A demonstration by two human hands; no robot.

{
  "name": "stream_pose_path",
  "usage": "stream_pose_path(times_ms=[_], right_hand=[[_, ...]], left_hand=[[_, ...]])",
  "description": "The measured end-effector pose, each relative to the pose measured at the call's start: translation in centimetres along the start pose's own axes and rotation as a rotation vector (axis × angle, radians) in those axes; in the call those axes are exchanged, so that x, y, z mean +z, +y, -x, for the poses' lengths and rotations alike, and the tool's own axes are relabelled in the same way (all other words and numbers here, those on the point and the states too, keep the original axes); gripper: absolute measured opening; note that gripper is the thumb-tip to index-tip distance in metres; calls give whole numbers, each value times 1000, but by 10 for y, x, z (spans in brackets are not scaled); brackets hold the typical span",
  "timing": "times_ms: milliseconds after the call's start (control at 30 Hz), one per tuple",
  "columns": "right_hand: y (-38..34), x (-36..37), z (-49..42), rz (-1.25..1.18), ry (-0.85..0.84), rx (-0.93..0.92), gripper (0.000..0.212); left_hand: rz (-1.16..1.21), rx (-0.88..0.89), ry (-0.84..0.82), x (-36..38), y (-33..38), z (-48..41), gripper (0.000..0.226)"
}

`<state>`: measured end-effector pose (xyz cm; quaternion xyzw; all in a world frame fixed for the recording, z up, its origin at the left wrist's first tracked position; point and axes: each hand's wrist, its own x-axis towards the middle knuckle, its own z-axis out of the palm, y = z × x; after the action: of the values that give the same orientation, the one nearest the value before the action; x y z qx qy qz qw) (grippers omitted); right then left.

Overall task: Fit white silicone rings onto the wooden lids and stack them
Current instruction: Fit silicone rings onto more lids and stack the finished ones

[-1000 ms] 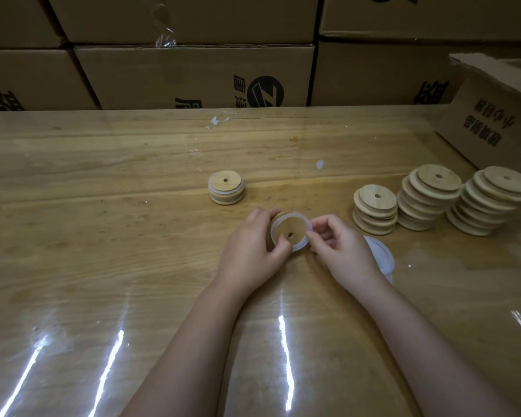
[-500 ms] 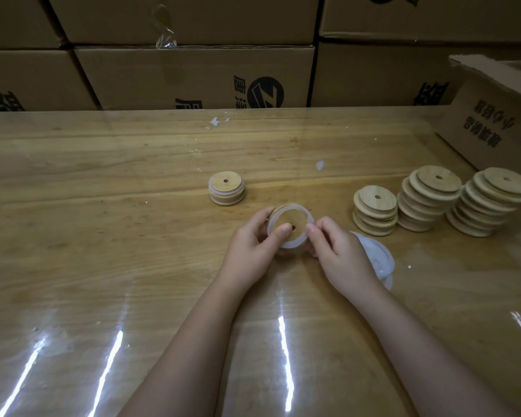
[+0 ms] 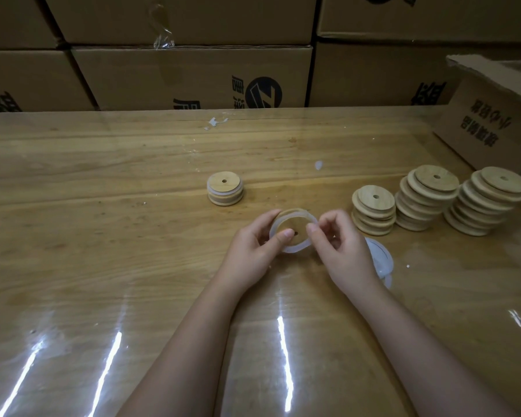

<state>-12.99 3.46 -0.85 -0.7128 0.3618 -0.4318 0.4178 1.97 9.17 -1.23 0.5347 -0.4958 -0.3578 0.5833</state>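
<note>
Your left hand [image 3: 253,251] and right hand [image 3: 340,245] pinch one wooden lid [image 3: 292,225] between them, thumbs pressed on its face, a white silicone ring [image 3: 292,249] stretched around its rim. Loose rings [image 3: 379,260] lie just behind your right wrist. Bare lid stacks [image 3: 433,200] stand beyond your right hand; the finished stack [image 3: 225,188] sits beyond your left.

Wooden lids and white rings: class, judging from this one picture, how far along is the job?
Done: a short stack of ringed lids stands mid-table. In hand: the left hand and right hand work a white ring around one lid. Left: three stacks of bare lids at right, spare rings beside them.
</note>
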Motion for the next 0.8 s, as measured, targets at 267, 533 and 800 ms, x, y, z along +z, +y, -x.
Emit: stream_pose_path(times_ms=[267, 533, 800], right_hand=[[-7, -3, 1, -126, 60, 21, 17], [-8, -5, -1, -148, 27, 52, 13], [-6, 0, -2, -177, 18, 28, 17]], left_hand=[[-56, 85, -50, -1, 5, 1, 28], [-22, 72, -36, -3, 3, 0, 25], [198, -53, 1, -6, 4, -1, 23]])
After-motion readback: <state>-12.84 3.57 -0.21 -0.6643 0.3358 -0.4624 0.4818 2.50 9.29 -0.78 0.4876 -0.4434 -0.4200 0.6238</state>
